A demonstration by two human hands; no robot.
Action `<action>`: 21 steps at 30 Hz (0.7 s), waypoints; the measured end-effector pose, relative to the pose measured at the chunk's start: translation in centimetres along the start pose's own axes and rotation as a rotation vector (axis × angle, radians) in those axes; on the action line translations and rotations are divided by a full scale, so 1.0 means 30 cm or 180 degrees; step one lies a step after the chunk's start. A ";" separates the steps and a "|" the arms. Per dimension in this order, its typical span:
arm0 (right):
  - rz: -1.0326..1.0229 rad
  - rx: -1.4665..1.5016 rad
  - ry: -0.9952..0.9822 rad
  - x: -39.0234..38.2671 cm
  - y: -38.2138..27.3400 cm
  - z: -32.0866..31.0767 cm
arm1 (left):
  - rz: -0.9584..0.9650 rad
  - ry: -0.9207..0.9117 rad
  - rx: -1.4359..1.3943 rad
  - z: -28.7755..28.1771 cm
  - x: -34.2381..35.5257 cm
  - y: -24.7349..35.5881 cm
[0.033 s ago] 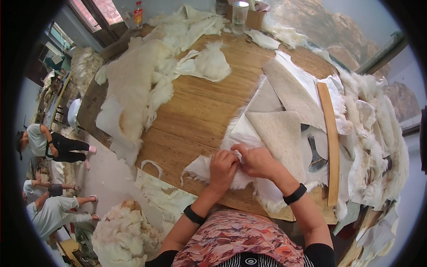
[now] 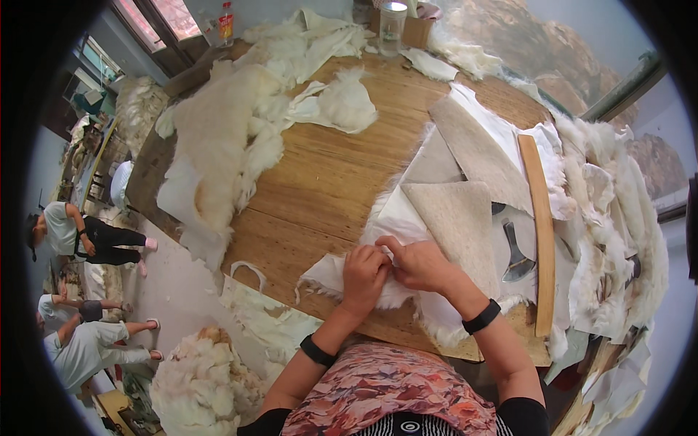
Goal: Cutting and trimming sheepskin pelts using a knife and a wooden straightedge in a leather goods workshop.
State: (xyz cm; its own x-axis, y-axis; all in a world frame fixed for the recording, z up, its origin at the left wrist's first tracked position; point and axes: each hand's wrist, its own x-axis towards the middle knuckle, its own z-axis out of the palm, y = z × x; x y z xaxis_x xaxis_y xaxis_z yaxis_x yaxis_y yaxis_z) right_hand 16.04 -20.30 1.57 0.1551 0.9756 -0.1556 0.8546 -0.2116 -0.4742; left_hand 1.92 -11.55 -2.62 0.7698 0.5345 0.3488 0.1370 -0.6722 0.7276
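Note:
My left hand (image 2: 365,276) and my right hand (image 2: 422,269) meet at the near edge of a white fur-backed skin (image 2: 327,280), fingers bent and pinching it where they come together. Their fingertips are partly hidden. Just beyond them, beige felt panels (image 2: 451,218) overlap on white skin with fur showing along its border. To the right of the panels lies a curved metal blade tool (image 2: 516,254) with a dark middle, and beside it a long flat wooden strip (image 2: 542,240).
Fur pelts lie on the wooden table (image 2: 305,189) at left (image 2: 203,182) and right (image 2: 603,240). A plastic bottle (image 2: 225,25), glass jar (image 2: 391,29) and cardboard box (image 2: 418,29) are at the back. Co-workers (image 2: 102,232) (image 2: 94,341) are at left, near a fleece heap (image 2: 203,378).

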 end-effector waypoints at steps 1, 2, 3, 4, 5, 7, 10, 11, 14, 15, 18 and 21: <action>-0.0129 -0.0017 0.0040 -0.001 -0.014 -0.006 | 0.0017 0.0022 0.0029 -0.002 -0.001 -0.003; -0.0257 -0.0034 0.0081 -0.004 -0.025 -0.012 | 0.0013 0.0027 0.0033 -0.003 -0.001 -0.003; -0.0261 -0.0036 0.0079 -0.010 -0.031 -0.016 | -0.0023 0.0034 0.0061 -0.003 -0.001 0.000; -0.0259 -0.0065 0.0090 -0.019 -0.033 -0.021 | -0.0060 0.0044 0.0088 -0.004 0.000 0.003; -0.0255 -0.0094 0.0101 -0.028 -0.033 -0.021 | -0.0064 0.0050 0.0088 -0.005 0.001 0.005; -0.0337 -0.0271 0.0488 -0.059 -0.029 -0.011 | -0.0105 0.0027 -0.0018 -0.007 0.002 0.010; -0.0745 -0.0656 0.1095 -0.093 -0.017 0.021 | -0.0192 0.0030 0.0024 -0.008 0.004 0.015; -0.1073 -0.0867 0.1317 -0.099 -0.014 0.029 | -0.0187 0.0029 0.0019 -0.009 0.005 0.016; -0.1092 -0.0748 0.1499 -0.104 -0.018 0.038 | -0.0136 0.0007 0.0024 -0.012 0.007 0.014; -0.1097 -0.0748 0.1499 -0.103 -0.013 0.043 | -0.0137 -0.0011 0.0037 -0.011 0.009 0.016; -0.1017 -0.0771 0.1408 -0.101 0.000 0.062 | -0.0135 -0.0012 0.0069 -0.012 0.007 0.019; -0.1008 -0.0716 0.1376 -0.098 0.002 0.072 | -0.0132 -0.0007 0.0084 -0.009 0.005 0.016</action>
State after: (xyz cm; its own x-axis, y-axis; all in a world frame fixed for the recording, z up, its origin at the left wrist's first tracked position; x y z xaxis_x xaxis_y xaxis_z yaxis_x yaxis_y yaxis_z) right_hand 14.56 -23.30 0.13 0.0226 0.9349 0.3542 0.9693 0.0663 -0.2369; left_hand 1.93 -11.65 -2.07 0.7645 0.5610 0.3174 0.1850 -0.6627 0.7256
